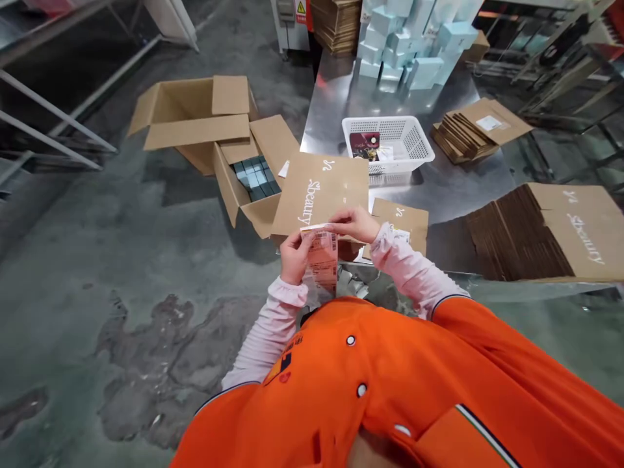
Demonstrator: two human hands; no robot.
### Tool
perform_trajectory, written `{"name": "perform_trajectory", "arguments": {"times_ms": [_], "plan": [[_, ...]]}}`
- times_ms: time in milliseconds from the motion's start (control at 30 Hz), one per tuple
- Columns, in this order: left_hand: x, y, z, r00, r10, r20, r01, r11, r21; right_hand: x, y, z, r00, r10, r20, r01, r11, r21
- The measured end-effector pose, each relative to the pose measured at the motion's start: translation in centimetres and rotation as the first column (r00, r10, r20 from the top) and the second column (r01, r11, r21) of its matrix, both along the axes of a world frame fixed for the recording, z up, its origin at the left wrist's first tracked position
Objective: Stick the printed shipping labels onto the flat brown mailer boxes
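Note:
A printed shipping label (323, 260) hangs down in front of my body, with its white top edge toward the carton. My left hand (294, 257) pinches that edge at its left end. The fingers of my right hand (358, 224) are closed on the same edge farther right. Just beyond both hands sits a brown cardboard carton (341, 185) with white "beauty" lettering, at the table's near left corner. A smaller flat cardboard piece (412, 224) with a white label lies beside my right wrist.
On the metal table (336, 97) stand a white plastic basket (414, 153), folded cardboard (470, 133) and stacked pale blue boxes (424, 71). More flattened cartons (585, 227) lie at right. Open cartons, one empty (195, 133) and one holding dark boxes (256, 177), stand at left.

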State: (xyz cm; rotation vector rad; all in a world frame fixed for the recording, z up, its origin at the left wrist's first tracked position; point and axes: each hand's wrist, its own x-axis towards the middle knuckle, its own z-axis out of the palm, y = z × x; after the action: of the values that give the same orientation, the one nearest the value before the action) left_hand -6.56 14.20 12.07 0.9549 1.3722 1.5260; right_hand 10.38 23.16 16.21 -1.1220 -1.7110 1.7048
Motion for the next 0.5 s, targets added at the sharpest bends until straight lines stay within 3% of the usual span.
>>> {"name": "perform_trajectory", "arguments": {"times_ms": [100, 200, 267, 400, 500], "plan": [[-1.3, -0.1, 0.2, 0.993, -0.121, 0.009, 0.121, 0.993, -0.007, 0.1, -0.9, -0.5, 0.983, -0.151, -0.105, 0.124, 0.965, -0.229], [-2.4, 0.0, 0.5, 0.968, -0.249, 0.003, 0.249, 0.968, -0.032, 0.4, -1.5, -0.7, 0.965, -0.196, -0.172, 0.112, 0.908, -0.405], [-2.8, 0.1, 0.9, 0.966, -0.257, -0.013, 0.257, 0.966, -0.027, 0.7, -1.9, -0.5, 0.963, -0.17, -0.207, 0.076, 0.914, -0.399], [-2.7, 0.2, 1.4, 0.971, -0.229, -0.062, 0.231, 0.973, 0.028, 1.2, -2.6, 0.2, 0.97, -0.101, -0.221, 0.052, 0.975, -0.217], [-2.5, 0.0, 1.5, 0.971, -0.229, -0.069, 0.233, 0.97, 0.071, 1.5, -3.0, 0.6, 0.972, -0.109, -0.207, 0.079, 0.986, -0.148]]}}
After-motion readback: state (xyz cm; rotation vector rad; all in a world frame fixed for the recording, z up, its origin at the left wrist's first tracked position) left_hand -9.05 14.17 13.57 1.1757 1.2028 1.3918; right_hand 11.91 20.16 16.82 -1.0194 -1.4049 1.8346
